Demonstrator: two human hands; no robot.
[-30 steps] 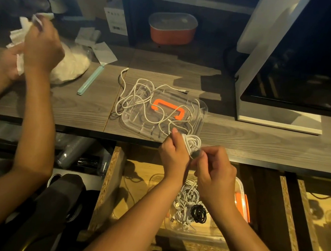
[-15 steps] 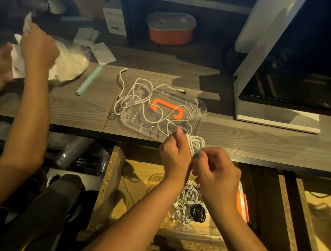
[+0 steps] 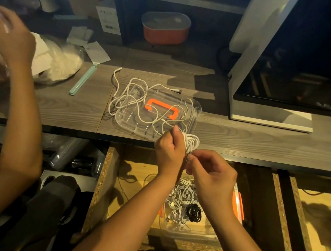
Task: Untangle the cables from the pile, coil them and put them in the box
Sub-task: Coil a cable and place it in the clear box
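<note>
Far left, another person's hand (image 3: 15, 38) was at a plastic bag (image 3: 61, 62), its grip too blurred to tell; a loose tangle of white cable (image 3: 134, 102) lay uncoiled over the clear lid (image 3: 196, 108) on the desk (image 3: 260, 142). The left hand (image 3: 169, 148) gripped a small white coil (image 3: 192, 141) while the right hand (image 3: 212, 174) pinched its tail just below. Beneath them the clear box (image 3: 190, 232) in the open drawer (image 3: 102, 180) already held several coils (image 3: 181, 199), so the task looked mostly done.

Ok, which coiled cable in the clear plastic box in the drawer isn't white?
The small black coiled cable, right of the white cable bundles; it alone is dark.
</note>
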